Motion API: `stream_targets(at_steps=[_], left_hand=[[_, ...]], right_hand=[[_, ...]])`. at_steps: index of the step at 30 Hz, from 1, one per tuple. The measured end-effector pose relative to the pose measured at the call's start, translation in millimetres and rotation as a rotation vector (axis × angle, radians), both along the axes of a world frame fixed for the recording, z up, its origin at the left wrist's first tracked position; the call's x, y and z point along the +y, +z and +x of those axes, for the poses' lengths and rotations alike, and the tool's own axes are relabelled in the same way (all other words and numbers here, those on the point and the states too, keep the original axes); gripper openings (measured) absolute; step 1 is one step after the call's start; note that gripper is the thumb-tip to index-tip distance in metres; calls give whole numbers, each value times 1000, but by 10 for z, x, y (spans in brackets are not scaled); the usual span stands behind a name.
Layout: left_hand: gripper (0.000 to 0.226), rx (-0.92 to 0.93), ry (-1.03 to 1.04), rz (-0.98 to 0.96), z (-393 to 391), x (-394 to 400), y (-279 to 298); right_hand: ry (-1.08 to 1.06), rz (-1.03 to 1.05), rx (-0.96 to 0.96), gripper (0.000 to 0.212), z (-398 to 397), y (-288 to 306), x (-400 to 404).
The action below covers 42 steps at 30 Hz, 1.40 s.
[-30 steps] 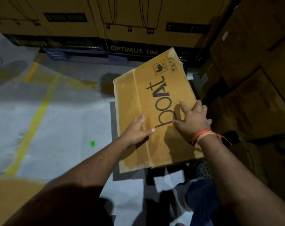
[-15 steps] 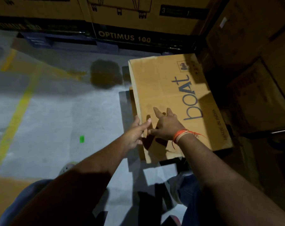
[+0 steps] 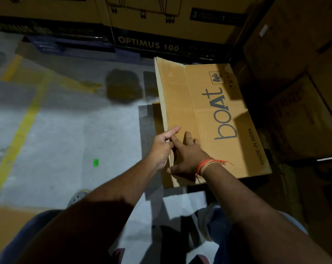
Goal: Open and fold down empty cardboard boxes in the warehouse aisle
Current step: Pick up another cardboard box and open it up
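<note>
A flattened brown cardboard box (image 3: 209, 119) printed "boAt" lies nearly flat, right of centre, on top of another flat cardboard piece (image 3: 157, 119) that shows at its left edge. My left hand (image 3: 162, 147) pinches the box's near left edge, thumb on top. My right hand (image 3: 189, 155), with an orange thread at the wrist, rests flat with spread fingers on the box's near left corner, right beside the left hand.
Large stacked cartons marked "OPTIMUS 100" (image 3: 148, 44) line the far side. More brown cartons (image 3: 294, 73) stand in shadow at the right. The grey concrete floor (image 3: 66, 140) with yellow lines (image 3: 22, 130) spreads to the left. Cardboard (image 3: 7, 221) lies at lower left.
The box went from tilted up in both hands to lying almost flat on the pile at the right. Both hands slid to its near left edge, and the left now pinches it.
</note>
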<state>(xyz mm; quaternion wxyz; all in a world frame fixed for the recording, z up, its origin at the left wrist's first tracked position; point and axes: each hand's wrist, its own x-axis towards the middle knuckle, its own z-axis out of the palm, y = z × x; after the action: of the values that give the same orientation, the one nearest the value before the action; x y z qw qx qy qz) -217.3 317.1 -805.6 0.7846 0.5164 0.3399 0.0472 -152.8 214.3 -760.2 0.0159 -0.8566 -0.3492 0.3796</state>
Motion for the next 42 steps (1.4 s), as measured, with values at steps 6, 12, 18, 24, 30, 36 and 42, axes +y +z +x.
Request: stream_targets(at_steps=[6, 12, 18, 24, 30, 36, 42], left_hand=[[54, -21, 36, 81, -87, 199, 447], [50, -116, 86, 204, -444, 609, 1078], [47, -204, 118, 428, -814, 737, 1840], [46, -225, 86, 515, -775, 526, 1902], [41, -86, 19, 470, -418, 141, 1169], [60, 100, -169, 365, -324, -128, 390], [74, 38, -395, 334, -317, -189, 304]], right_hand=[[-36, 194, 51, 126, -41, 175, 71], [24, 478, 56, 123, -337, 632, 363], [-3, 816, 203, 119, -689, 1068, 496], [-10, 907, 241, 116, -616, 1149, 219], [-125, 631, 366, 112, -342, 762, -135], [-149, 253, 202, 113, -387, 274, -147], [-176, 24, -64, 101, -287, 130, -146]])
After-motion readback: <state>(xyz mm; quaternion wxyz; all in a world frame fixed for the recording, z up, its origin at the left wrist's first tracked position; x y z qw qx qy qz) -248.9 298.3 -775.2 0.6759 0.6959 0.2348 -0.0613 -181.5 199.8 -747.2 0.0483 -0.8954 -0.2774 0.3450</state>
